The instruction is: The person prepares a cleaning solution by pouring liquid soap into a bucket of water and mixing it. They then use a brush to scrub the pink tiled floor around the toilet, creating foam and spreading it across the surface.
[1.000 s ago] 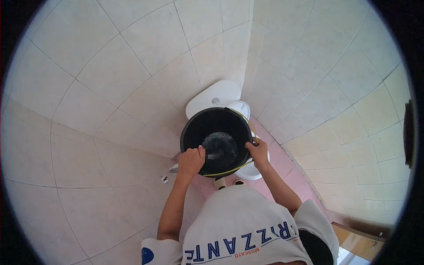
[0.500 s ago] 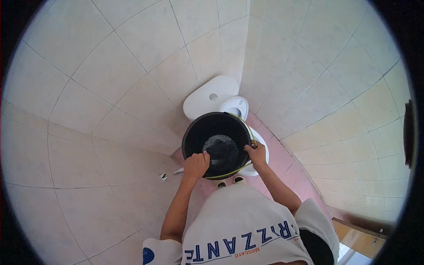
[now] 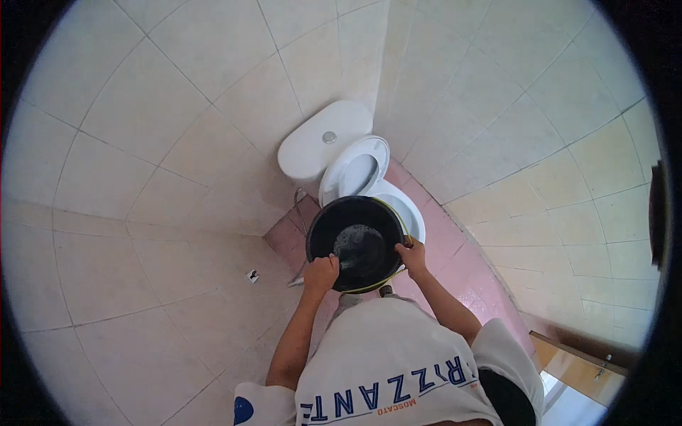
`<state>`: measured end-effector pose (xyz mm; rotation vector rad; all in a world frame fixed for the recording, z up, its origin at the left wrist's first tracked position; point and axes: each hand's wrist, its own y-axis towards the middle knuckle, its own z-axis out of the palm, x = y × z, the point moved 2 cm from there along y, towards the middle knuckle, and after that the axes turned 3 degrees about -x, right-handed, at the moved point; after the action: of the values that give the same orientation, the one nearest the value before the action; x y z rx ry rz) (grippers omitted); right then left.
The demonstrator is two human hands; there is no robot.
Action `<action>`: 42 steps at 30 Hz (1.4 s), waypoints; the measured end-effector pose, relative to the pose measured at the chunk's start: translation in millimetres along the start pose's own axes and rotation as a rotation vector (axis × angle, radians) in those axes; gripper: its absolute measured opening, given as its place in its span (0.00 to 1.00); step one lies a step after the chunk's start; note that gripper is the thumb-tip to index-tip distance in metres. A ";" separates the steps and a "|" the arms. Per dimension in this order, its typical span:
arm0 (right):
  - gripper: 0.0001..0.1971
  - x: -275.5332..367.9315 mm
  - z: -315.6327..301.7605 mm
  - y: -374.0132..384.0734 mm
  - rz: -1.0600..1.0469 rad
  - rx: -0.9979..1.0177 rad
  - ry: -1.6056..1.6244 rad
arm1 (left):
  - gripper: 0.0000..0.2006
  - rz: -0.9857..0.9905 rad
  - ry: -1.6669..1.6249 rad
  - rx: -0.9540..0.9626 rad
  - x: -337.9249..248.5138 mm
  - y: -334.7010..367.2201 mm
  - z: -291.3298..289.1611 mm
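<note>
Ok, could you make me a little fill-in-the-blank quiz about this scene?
The bare left hand and bare right hand hold a round, deep, black ____.
Its thin curved handle is coloured ____.
The tiled floor is coloured ____.
In this view, the ____ hand appears nearer the oval white toilet bowl.

Missing words: bucket; yellow; pink; right.
</note>
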<state>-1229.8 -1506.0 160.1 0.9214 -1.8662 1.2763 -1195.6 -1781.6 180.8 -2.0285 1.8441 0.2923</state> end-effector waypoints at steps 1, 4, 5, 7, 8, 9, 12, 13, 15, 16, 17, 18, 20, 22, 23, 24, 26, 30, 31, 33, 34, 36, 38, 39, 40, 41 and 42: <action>0.09 -4.6 -1.3 3.0 -0.010 0.005 -0.019 | 0.24 0.013 0.010 -0.031 4.3 0.8 10.3; 0.09 -39.7 -2.2 16.5 -0.036 -0.031 -0.002 | 0.25 -0.025 0.002 -0.052 11.4 5.2 43.5; 0.09 -48.0 -0.1 18.5 -0.042 -0.044 0.019 | 0.25 -0.055 -0.002 -0.047 12.5 5.3 50.1; 0.09 -63.7 0.1 22.7 0.003 -0.022 -0.019 | 0.25 -0.041 0.004 0.012 13.8 5.1 63.9; 0.09 -70.5 0.3 25.8 0.023 -0.013 -0.037 | 0.25 -0.032 0.006 0.039 14.2 5.7 70.9; 0.09 -77.0 1.8 28.5 0.015 -0.021 -0.033 | 0.25 -0.035 0.016 0.050 14.4 5.7 77.9; 0.09 -119.5 0.6 43.3 0.002 -0.063 -0.072 | 0.24 0.011 0.049 0.040 17.9 2.6 106.3; 0.08 -128.6 5.3 46.0 0.002 -0.064 -0.111 | 0.24 0.044 0.078 -0.001 32.6 -3.3 125.4; 0.08 -146.0 5.3 55.1 0.018 -0.084 -0.091 | 0.24 0.065 0.077 -0.028 37.1 -1.8 141.5; 0.07 -154.5 4.8 55.0 0.038 -0.090 -0.029 | 0.24 0.042 0.056 -0.012 35.3 -3.3 142.5; 0.07 -162.5 2.3 54.6 0.056 -0.095 0.034 | 0.24 0.019 0.036 0.003 32.8 -4.3 143.3; 0.07 -169.8 -2.4 53.9 0.064 -0.090 0.023 | 0.24 0.015 0.037 -0.001 31.0 -5.9 147.4; 0.07 -173.4 -3.0 51.6 0.080 -0.057 0.006 | 0.24 -0.012 0.055 -0.014 35.6 -11.6 152.5; 0.08 -176.4 -2.0 49.7 0.107 -0.064 -0.021 | 0.24 0.030 0.068 -0.035 40.2 -16.6 155.0; 0.08 -177.4 -1.8 49.0 0.120 -0.068 -0.034 | 0.24 0.027 0.064 -0.021 41.8 -18.4 156.5; 0.09 -178.4 -3.2 49.0 0.157 -0.052 -0.025 | 0.24 0.023 0.058 -0.008 42.6 -20.1 158.4; 0.12 -178.9 -9.9 45.6 0.246 -0.032 -0.006 | 0.24 -0.028 0.026 0.084 32.3 -16.8 144.1; 0.12 -175.6 -12.1 38.3 0.299 -0.006 0.032 | 0.25 0.000 0.012 0.067 30.0 -21.3 138.9; 0.13 -181.3 -12.7 38.3 0.295 -0.017 0.069 | 0.25 0.002 0.013 0.081 29.9 -20.8 142.0; 0.14 -192.9 -15.7 39.1 0.290 -0.023 0.099 | 0.25 -0.010 0.016 0.108 28.7 -19.6 149.2; 0.14 -196.3 -14.9 38.7 0.290 -0.012 0.090 | 0.25 -0.030 0.019 0.120 30.0 -20.5 154.3; 0.15 -203.0 -13.8 36.9 0.294 -0.003 0.085 | 0.25 -0.040 0.029 0.121 33.4 -21.6 163.4; 0.15 -207.7 -12.2 36.1 0.299 -0.009 0.093 | 0.25 -0.018 0.040 0.097 37.5 -21.3 170.7; 0.15 -209.5 -12.4 35.8 0.293 -0.019 0.056 | 0.25 0.004 0.047 0.082 39.4 -23.2 173.4; 0.16 -214.2 -13.8 35.9 0.286 -0.034 0.020 | 0.25 0.031 0.051 0.069 38.0 -23.3 173.1; 0.16 -218.7 -15.6 36.4 0.280 -0.049 -0.016 | 0.25 0.058 0.056 0.054 36.2 -23.0 173.1; 0.16 -223.2 -17.8 37.1 0.298 -0.057 -0.010 | 0.25 0.041 0.048 0.079 34.8 -22.1 174.1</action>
<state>-1144.0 -1440.8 -39.6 0.6373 -2.0938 1.3840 -1152.2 -1739.9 12.3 -1.9628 1.8975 0.1809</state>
